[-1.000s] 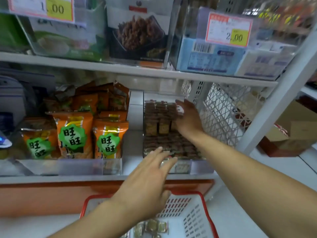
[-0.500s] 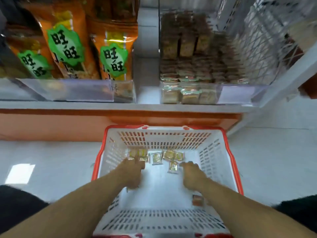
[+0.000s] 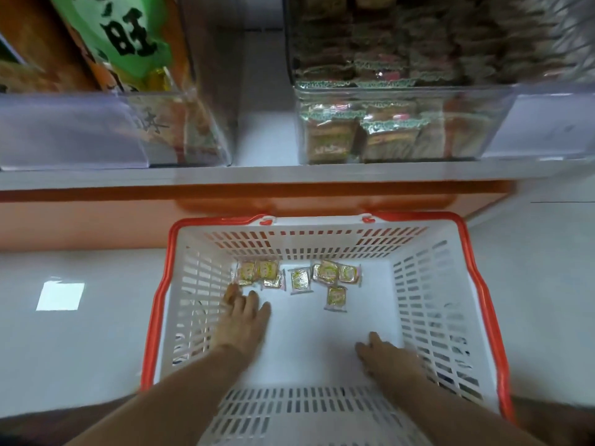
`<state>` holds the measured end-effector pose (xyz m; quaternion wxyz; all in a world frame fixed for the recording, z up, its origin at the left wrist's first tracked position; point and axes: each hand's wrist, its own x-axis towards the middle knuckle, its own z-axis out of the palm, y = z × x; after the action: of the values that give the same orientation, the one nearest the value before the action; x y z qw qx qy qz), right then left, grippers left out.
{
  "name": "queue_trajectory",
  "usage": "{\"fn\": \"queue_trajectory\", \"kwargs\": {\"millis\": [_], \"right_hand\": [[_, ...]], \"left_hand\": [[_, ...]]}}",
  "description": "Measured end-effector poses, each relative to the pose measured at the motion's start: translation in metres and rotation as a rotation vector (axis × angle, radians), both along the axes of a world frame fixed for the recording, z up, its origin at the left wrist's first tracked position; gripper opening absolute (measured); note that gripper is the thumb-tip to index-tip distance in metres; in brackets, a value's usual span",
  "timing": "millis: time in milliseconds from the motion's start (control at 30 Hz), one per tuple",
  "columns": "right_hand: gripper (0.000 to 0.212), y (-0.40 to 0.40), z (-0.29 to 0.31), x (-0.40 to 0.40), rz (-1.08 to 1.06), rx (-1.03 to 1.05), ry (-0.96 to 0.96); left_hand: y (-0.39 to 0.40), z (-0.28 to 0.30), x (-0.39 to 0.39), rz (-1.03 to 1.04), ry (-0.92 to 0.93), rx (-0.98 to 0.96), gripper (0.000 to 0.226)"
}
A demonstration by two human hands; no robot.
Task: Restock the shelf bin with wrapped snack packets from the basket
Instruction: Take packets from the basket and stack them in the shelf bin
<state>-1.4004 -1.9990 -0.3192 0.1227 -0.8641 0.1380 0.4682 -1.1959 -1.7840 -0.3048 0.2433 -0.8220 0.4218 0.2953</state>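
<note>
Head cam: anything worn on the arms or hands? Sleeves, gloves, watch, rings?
Nothing visible. Both forearms are bare to the frame's bottom edge, with no sleeves or cuffs. The left hand and right hand have no gloves, watch or bands; the blur is too strong to rule out thin rings.

Both bare forearms reach forward and down from the near edge, the left one angling in from the near left, the right one from the near right. The left hand (image 3: pixel 242 323) lies farther out, palm down, fingers extended and slightly spread. The right hand (image 3: pixel 386 357) sits nearer, knuckles up, fingers curled under; any hold is hidden.
</note>
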Motion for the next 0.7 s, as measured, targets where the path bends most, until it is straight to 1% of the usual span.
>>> {"fn": "queue_trajectory", "kwargs": {"millis": [33,67,100,133,167,200,233,300,333,367,400,467,567,633,700], "right_hand": [[0.034,0.003,-0.001,0.000,-0.051,0.052,-0.026],[0.025,0.007,-0.003,0.002,-0.154,0.113,-0.089],[0.020,0.010,-0.004,0.005,-0.301,0.171,-0.167],[0.021,0.013,-0.004,0.012,-0.474,0.219,-0.252],[0.028,0.014,-0.004,0.023,-0.653,0.255,-0.337],[0.039,0.015,-0.004,0.036,-0.835,0.292,-0.407],[0.053,0.014,-0.003,0.050,-1.018,0.338,-0.435],[0.080,0.012,-0.001,0.074,-1.325,0.475,-0.391],[0.090,0.010,0.000,0.082,-1.415,0.519,-0.352],[0.095,0.008,0.001,0.089,-1.450,0.528,-0.314],[0.095,0.006,0.002,0.093,-1.449,0.515,-0.293],[0.081,0.004,0.004,0.099,-1.388,0.433,-0.295],[0.055,0.011,0.003,0.108,-1.265,0.315,-0.309],[0.049,0.019,0.002,0.110,-1.121,0.203,-0.296],[0.047,0.025,0.002,0.106,-0.978,0.094,-0.301]], "left_hand": [[-0.003,-0.003,-0.003,0.019,-0.014,-0.031,0.064],[-0.005,-0.007,-0.003,0.037,-0.032,-0.057,0.056],[-0.008,-0.011,-0.003,0.057,-0.043,-0.077,0.052],[-0.009,-0.014,-0.001,0.074,-0.041,-0.087,0.051],[-0.010,-0.018,0.001,0.092,-0.040,-0.100,0.051],[-0.011,-0.021,0.004,0.113,-0.048,-0.114,0.052],[-0.011,-0.024,0.007,0.133,-0.057,-0.117,0.053],[-0.012,-0.028,0.011,0.147,-0.079,-0.099,0.055],[-0.012,-0.029,0.012,0.141,-0.084,-0.091,0.054],[-0.011,-0.030,0.011,0.133,-0.085,-0.087,0.051],[-0.011,-0.031,0.011,0.120,-0.081,-0.083,0.048],[-0.010,-0.031,0.009,0.077,-0.064,-0.053,0.041],[-0.008,-0.033,0.008,0.039,0.015,-0.013,0.039],[-0.007,-0.031,0.008,0.121,0.131,-0.064,0.033],[-0.008,-0.028,0.008,0.327,0.266,-0.174,0.029]]}}
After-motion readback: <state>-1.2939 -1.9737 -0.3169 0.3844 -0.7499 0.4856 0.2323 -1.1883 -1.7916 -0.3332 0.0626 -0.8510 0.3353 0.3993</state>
